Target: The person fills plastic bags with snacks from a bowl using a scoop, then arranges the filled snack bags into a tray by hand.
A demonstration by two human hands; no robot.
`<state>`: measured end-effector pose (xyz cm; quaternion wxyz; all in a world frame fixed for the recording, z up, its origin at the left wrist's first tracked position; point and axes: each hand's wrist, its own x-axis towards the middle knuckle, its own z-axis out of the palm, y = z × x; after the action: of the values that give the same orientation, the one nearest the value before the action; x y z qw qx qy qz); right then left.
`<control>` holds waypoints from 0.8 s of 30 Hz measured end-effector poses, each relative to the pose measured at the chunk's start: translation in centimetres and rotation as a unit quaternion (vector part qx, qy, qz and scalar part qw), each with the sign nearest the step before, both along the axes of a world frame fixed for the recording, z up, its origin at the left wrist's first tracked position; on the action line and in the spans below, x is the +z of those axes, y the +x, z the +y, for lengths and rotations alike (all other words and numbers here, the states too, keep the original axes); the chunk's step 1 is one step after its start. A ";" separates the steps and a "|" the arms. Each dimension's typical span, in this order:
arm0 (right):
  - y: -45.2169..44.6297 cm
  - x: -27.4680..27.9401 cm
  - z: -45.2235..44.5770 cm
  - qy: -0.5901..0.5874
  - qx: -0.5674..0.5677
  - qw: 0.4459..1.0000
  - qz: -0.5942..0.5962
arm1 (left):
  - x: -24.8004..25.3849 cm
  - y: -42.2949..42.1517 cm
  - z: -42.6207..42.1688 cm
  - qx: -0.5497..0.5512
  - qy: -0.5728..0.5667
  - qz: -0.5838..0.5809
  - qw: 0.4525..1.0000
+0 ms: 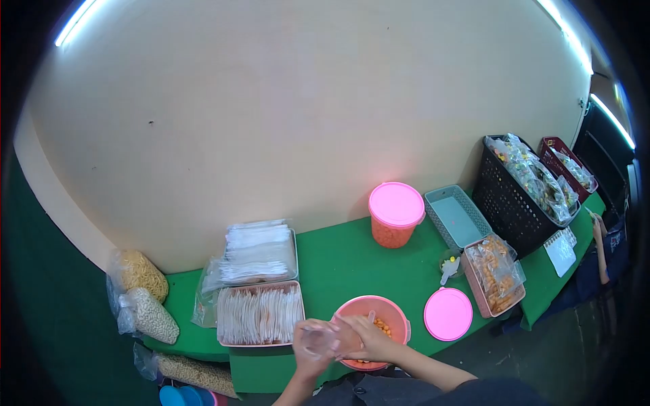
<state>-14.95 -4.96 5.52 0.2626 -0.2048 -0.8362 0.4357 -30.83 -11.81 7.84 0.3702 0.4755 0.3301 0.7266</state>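
Note:
My left hand (309, 348) is closed around a clear plastic bag (318, 342); its exact shape is hard to make out. Fingers of my right hand (365, 340) curl against the bag's right side, partly hiding it. Both hands are over the left part of a pink tub (404, 318) that holds small orange-brown snack pieces (382, 327). Something clear, perhaps a scoop handle, sticks up among the pieces. Just left of my left hand stands a pink tray (220, 331) packed with upright white packets (261, 316).
Behind it lies another tray of packets (257, 250). A lidded pink bucket (396, 206), teal basket (452, 210), small jar (449, 265), pink lid (448, 314), snack-filled basket (477, 284) and black crate (501, 196) stand rightward. Bagged snacks (152, 314) lie left. Another person's hand (598, 227) is far right.

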 end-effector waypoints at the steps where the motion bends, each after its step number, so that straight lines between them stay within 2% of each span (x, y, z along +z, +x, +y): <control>1: 0.1 0.4 0.2 0.067 -0.056 0.996 -0.034 | 1.1 -0.5 0.0 0.035 0.016 0.001 0.999; 2: 0.1 0.6 0.5 0.133 -0.110 0.983 -0.068 | 2.1 -1.2 0.0 0.070 0.032 0.002 0.997; 3: 0.2 0.4 1.4 0.131 -0.109 0.983 -0.070 | 2.3 -2.2 0.1 0.117 0.038 0.016 0.992; 4: 0.4 -0.5 3.0 0.033 -0.063 0.991 -0.117 | 2.3 -3.2 0.0 0.165 0.043 0.030 0.985; 5: 0.6 -2.0 4.3 -0.065 -0.018 0.984 -0.163 | 2.4 -3.9 -0.1 0.166 0.039 0.028 0.985; 6: 0.7 -4.5 5.4 -0.069 -0.016 0.984 -0.166 | 2.5 -4.5 -0.2 0.188 0.021 0.024 0.982; 8: 0.7 -9.8 7.0 0.045 0.039 0.934 -0.352 | 2.0 -4.6 -0.5 0.210 0.001 0.019 0.978; 9: 1.1 -11.5 7.1 0.046 0.039 0.934 -0.352 | 1.4 -4.6 -0.6 0.207 -0.011 0.011 0.978; 11: 1.6 -13.6 6.9 0.226 0.045 0.884 -0.406 | 0.7 -4.6 -0.9 0.204 -0.023 0.002 0.979; 12: 1.6 -13.3 6.9 0.226 0.045 0.884 -0.406 | 0.5 -4.6 -1.2 0.170 -0.029 0.016 0.985; 13: 1.6 -13.0 6.8 0.254 0.086 0.861 -0.432 | 0.5 -4.6 -1.3 0.136 -0.035 0.030 0.990; 14: 1.7 -12.7 6.7 0.282 0.127 0.834 -0.457 | 0.5 -4.7 -1.4 0.137 -0.036 0.030 0.989; 15: 1.4 -11.8 6.7 0.282 0.129 0.834 -0.457 | 0.6 -4.7 -1.6 0.135 -0.052 0.035 0.989; 17: 0.9 -9.8 6.7 0.110 0.164 0.829 -0.523 | 0.4 -4.9 -1.8 0.134 -0.070 0.040 0.988; 18: 1.1 -9.3 6.6 0.109 0.165 0.829 -0.524 | 0.2 -5.2 -1.8 0.146 -0.081 0.042 0.985; 20: 1.5 -8.8 6.5 0.204 0.121 0.840 -0.488 | -0.1 -5.4 -1.8 0.156 -0.094 0.044 0.982; 21: 1.6 -9.0 6.5 0.202 0.122 0.840 -0.489 | -0.1 -5.4 -1.8 0.157 -0.096 0.038 0.982; 23: 1.5 -9.6 6.6 0.356 0.028 0.798 -0.485 | -0.2 -5.2 -1.6 0.157 -0.101 0.031 0.982; 24: 1.5 -9.8 6.7 0.354 0.028 0.799 -0.486 | -0.3 -5.2 -1.5 0.151 -0.106 0.036 0.982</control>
<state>-13.46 1.72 -4.25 -0.1366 -0.2585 -0.9555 -0.0402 -35.98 -13.36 7.51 0.2925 0.4042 0.4859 0.7176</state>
